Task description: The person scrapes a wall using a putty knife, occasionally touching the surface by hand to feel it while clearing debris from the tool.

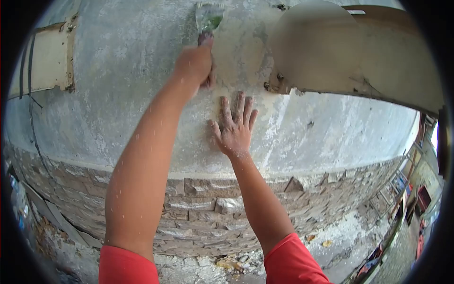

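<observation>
My left hand (194, 64) is raised high on the grey wall (127, 61) and closed around the dark handle of a scraper (209, 18). The scraper's wide blade points up and lies against the wall near the top of the view; green shows on the blade. Lower and to the right, my right hand (235, 131) lies against the wall with its fingers spread, holding nothing. Pale dust coats its fingers. The wall's surface is patchy, with whitish and tan areas around both hands.
Rough stone cladding (203, 203) covers the wall's lower part. A beige panel (397, 61) juts in at upper right, partly blurred; another panel (45, 59) with dark cables (31, 71) is at left. Debris (231, 262) lies on the ground. Assorted items stand at far right.
</observation>
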Demonstrator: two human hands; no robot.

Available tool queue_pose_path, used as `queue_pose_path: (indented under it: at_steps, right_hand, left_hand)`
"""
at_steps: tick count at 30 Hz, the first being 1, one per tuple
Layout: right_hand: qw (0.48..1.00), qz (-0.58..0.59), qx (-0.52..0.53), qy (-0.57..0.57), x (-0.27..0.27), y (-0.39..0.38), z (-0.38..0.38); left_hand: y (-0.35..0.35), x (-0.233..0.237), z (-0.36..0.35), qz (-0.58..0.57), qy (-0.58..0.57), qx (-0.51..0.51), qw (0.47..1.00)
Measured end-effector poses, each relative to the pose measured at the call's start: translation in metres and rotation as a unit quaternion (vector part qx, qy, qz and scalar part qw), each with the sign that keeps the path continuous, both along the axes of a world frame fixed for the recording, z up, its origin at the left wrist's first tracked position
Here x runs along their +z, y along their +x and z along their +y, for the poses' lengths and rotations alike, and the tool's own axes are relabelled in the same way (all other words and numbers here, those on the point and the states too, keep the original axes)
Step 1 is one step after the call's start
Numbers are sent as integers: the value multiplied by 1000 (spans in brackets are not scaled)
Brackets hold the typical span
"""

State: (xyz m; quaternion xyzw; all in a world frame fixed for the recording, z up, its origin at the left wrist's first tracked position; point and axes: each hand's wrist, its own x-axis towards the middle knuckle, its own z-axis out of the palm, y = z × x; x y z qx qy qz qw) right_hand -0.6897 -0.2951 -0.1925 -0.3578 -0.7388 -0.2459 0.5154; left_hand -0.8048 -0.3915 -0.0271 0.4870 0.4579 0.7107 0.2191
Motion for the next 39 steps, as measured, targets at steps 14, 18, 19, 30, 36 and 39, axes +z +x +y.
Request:
queue_pose_path:
  at_steps: [14, 18, 19, 30, 36, 39]
  right_hand:
    - [947, 95, 42, -304, -132, 121, -112]
    - [924, 176, 70, -333, -186, 169, -156]
    - [913, 207, 77, -342, -189, 180, -167]
    - [900, 271, 92, -329, -221, 430, -158]
    - [841, 398, 129, -343, -254, 551, -119]
    - [819, 408, 131, -382, -249, 559, -97]
  left_hand:
    - [35, -317, -31, 42, -197, -36, 979]
    - [75, -254, -35, 48, -184, -58, 980]
    - [85, -241, -29, 57, -170, -67, 981]
    - [238, -197, 58, 43, -94, -38, 994]
    - [321, -209, 91, -73, -54, -105, 990]
    - [352, -154, 104, -56, -46, -102, 992]
